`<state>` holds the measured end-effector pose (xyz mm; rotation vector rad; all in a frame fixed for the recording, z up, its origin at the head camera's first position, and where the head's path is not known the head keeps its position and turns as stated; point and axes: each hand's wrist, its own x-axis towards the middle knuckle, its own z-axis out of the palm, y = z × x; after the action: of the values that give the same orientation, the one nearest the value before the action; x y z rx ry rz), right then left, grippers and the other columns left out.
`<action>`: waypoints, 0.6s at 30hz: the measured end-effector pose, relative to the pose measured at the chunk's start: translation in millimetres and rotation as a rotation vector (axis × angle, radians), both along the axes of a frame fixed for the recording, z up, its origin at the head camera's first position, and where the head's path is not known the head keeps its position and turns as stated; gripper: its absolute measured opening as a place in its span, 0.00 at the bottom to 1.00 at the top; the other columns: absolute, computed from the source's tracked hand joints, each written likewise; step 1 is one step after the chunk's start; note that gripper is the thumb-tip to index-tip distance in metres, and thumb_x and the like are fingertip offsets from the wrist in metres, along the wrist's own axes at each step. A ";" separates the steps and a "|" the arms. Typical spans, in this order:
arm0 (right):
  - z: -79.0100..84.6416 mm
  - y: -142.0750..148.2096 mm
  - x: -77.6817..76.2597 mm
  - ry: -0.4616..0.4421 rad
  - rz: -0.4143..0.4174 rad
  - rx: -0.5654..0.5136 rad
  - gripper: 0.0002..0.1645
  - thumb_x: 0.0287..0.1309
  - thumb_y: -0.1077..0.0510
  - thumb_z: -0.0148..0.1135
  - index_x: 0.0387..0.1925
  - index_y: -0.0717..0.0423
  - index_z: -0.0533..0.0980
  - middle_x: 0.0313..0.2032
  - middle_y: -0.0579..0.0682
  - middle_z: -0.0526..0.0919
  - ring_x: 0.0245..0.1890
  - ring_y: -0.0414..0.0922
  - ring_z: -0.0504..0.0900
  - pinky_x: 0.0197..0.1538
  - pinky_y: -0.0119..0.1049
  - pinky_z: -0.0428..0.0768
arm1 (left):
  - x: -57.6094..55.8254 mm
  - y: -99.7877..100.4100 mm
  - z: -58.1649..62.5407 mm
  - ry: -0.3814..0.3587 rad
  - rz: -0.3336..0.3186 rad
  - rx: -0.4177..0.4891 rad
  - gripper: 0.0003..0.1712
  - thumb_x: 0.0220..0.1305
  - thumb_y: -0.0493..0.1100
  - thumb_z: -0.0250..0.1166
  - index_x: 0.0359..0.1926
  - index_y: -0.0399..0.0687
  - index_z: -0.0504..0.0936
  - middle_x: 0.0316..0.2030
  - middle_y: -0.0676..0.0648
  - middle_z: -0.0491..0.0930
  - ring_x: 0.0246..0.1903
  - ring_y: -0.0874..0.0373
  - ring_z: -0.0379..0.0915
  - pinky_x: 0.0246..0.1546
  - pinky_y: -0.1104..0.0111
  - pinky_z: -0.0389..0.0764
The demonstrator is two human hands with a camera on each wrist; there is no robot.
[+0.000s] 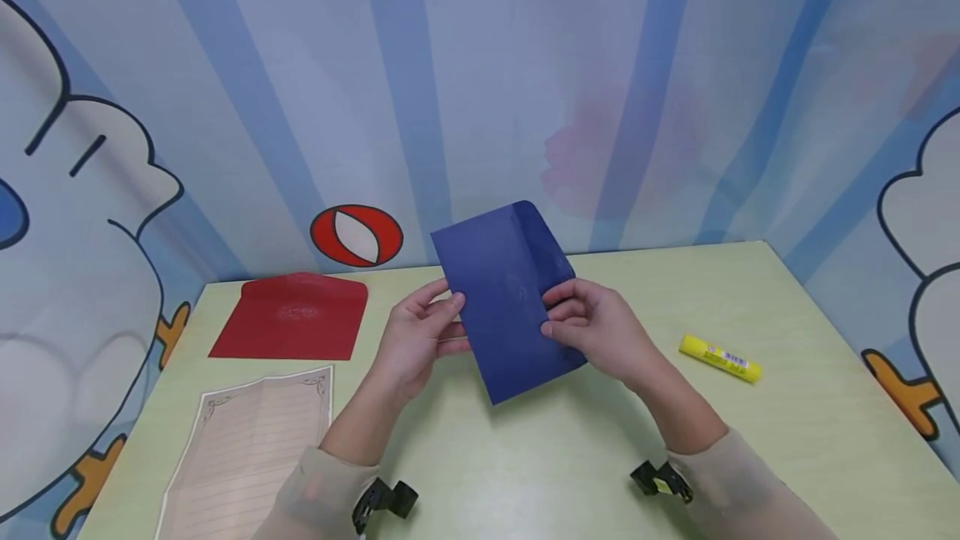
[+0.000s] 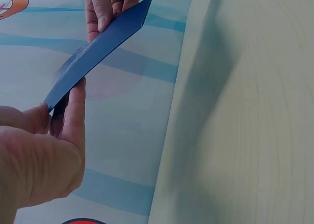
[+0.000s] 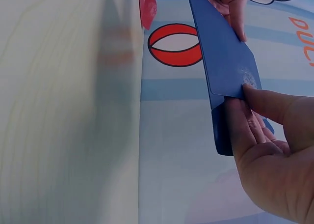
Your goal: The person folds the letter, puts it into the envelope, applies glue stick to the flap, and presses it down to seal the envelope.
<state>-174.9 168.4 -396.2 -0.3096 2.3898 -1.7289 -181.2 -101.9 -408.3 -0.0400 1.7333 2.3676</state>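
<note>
Both hands hold up a dark blue envelope (image 1: 487, 298) above the table, tilted, with its flap (image 1: 543, 232) unfolded toward the right. At its left edge, my left hand (image 1: 412, 336) pinches it, thumb in front and fingers behind. My right hand (image 1: 603, 327) pinches the front panel at the envelope's mouth. In the right wrist view, the thumb (image 3: 270, 103) lies on the panel's outer face and the fingers reach in at the opening, their tips hidden. A pale shiny mark shows on the front panel.
A red envelope (image 1: 292, 319) lies at the back left of the table (image 1: 525, 473). In front of it is a lined sheet of letter paper (image 1: 255, 448) with an ornate border. A yellow glue stick (image 1: 720, 358) lies at the right. A printed blue backdrop (image 1: 495, 90) rises behind the table.
</note>
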 end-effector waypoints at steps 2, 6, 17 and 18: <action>-0.4 0.5 -0.2 0.002 -0.003 -0.017 0.22 0.68 0.64 0.70 0.60 0.63 0.76 0.47 0.57 0.86 0.46 0.50 0.87 0.47 0.35 0.86 | -0.3 0.0 -0.2 0.003 0.011 -0.002 0.20 0.77 0.36 0.65 0.66 0.48 0.82 0.42 0.45 0.91 0.35 0.53 0.91 0.38 0.59 0.90; -1.6 0.9 -1.6 0.039 -0.035 -0.032 0.22 0.68 0.65 0.70 0.61 0.65 0.76 0.51 0.59 0.86 0.50 0.50 0.88 0.51 0.35 0.86 | -0.6 0.2 -0.4 0.018 0.052 -0.005 0.19 0.78 0.35 0.63 0.65 0.43 0.77 0.39 0.45 0.89 0.33 0.53 0.89 0.36 0.57 0.90; -1.4 6.1 -7.3 0.188 -0.252 0.058 0.26 0.69 0.60 0.71 0.64 0.64 0.74 0.57 0.60 0.83 0.57 0.54 0.83 0.60 0.44 0.82 | -3.5 -6.6 0.2 0.061 0.210 0.067 0.17 0.76 0.31 0.56 0.62 0.40 0.68 0.40 0.43 0.84 0.35 0.51 0.88 0.39 0.56 0.90; -1.3 6.5 -7.0 0.169 -0.263 0.059 0.28 0.70 0.58 0.71 0.66 0.63 0.74 0.58 0.59 0.82 0.58 0.53 0.82 0.60 0.45 0.82 | -3.2 -6.1 0.7 0.061 0.221 0.073 0.17 0.75 0.30 0.56 0.61 0.40 0.68 0.39 0.43 0.84 0.35 0.51 0.88 0.39 0.56 0.90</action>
<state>-181.9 174.9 -397.5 -0.1423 2.7037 -1.7976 -184.5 -108.0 -407.6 -0.1576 1.7489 2.6129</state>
